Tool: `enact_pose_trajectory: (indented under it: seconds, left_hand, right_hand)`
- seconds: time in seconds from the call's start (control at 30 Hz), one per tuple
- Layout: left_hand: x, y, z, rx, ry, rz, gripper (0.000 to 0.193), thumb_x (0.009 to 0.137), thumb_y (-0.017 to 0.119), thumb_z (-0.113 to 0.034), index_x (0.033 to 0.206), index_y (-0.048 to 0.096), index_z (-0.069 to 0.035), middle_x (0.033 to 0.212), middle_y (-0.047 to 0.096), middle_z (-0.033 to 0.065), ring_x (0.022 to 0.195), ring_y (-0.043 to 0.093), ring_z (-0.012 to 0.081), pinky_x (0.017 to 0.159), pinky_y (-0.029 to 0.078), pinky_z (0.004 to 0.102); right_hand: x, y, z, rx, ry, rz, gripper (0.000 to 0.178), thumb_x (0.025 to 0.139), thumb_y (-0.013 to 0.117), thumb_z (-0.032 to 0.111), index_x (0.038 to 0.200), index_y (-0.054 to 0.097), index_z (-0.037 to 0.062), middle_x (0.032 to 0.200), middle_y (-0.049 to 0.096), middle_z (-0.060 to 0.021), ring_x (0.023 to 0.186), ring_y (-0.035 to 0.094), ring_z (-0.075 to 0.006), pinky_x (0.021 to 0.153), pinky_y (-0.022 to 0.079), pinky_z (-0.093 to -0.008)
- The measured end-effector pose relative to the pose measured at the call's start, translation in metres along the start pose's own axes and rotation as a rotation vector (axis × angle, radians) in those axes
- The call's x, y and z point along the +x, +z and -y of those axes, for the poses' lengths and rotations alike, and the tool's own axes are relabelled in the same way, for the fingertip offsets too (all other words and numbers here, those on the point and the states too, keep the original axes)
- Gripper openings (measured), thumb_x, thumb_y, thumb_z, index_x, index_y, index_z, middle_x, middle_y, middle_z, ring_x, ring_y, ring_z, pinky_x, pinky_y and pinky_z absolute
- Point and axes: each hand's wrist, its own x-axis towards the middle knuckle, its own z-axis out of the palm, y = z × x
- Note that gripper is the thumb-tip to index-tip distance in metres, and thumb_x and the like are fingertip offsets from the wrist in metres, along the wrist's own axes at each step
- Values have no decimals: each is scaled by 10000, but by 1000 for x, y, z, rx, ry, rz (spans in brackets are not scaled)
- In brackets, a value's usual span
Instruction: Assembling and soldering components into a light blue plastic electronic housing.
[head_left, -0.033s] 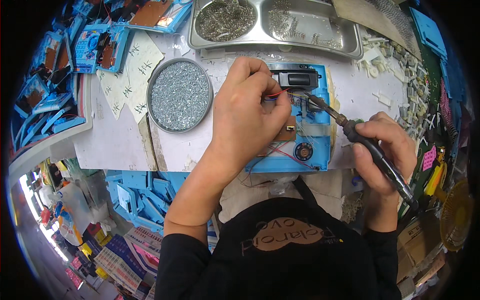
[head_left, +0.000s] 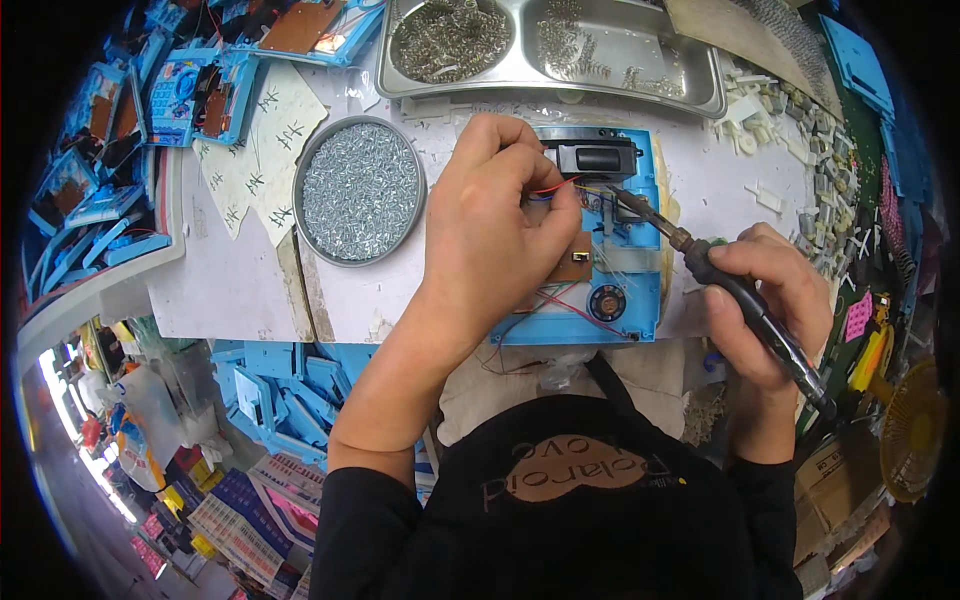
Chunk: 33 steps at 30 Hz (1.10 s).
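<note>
- The left hand [head_left: 500, 215] is closed in a pinch and seems to have hold of thin wires [head_left: 555, 187], red and blue; its fingertips are partly hidden from me.
- The right hand [head_left: 775, 300] is wrapped around the handle of a soldering iron [head_left: 745, 295], thumb along one side.
- The blue case [head_left: 645, 300] lies open on the table [head_left: 220, 300], under the left hand. A black part [head_left: 600, 160] sits near its far end, a round speaker [head_left: 607, 302] near its close end.
- The iron's tip points just below the black part. Whether it touches metal, I cannot tell.
- In my judgement, good soldering here needs a steady wire, short heating, and no pull until the joint is hard.
- The tip should stay off the plastic and the other wires, and the left fingers well away from the heat.
- About writing: the black garment [head_left: 600, 560] carries lettering on a brown patch, upside down to me. The boxes [head_left: 240, 525] at lower left have print too small for reading.
</note>
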Motion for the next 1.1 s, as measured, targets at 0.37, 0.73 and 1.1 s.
enact_pose_trajectory:
  seconds: [0.37,0.73,1.1]
  left_hand:
    - [1,-6,0,-48,-32,78,126,783,768,-43,838,678,26,1011,608,126,818,643,281,691,534,357]
    - [0,-29,-5,-197,-154,261,95,882,726,-49,937,694,22,1130,595,104,926,614,172,771,490,264]
    - [8,-31,5,-198,-86,250,130,846,702,-36,925,672,62,1081,627,137,798,656,229,705,536,319]
  right_hand:
    - [12,5,-4,-62,-51,70,293,746,795,65,1017,701,5,680,611,-71,554,542,-175,505,394,-279]
    - [5,21,0,102,66,-57,398,814,753,49,1207,690,52,936,655,-119,758,631,-212,653,500,-287]
    - [36,79,-24,-85,-235,44,583,800,675,45,1363,638,188,1105,620,-89,946,634,-275,834,536,-356]
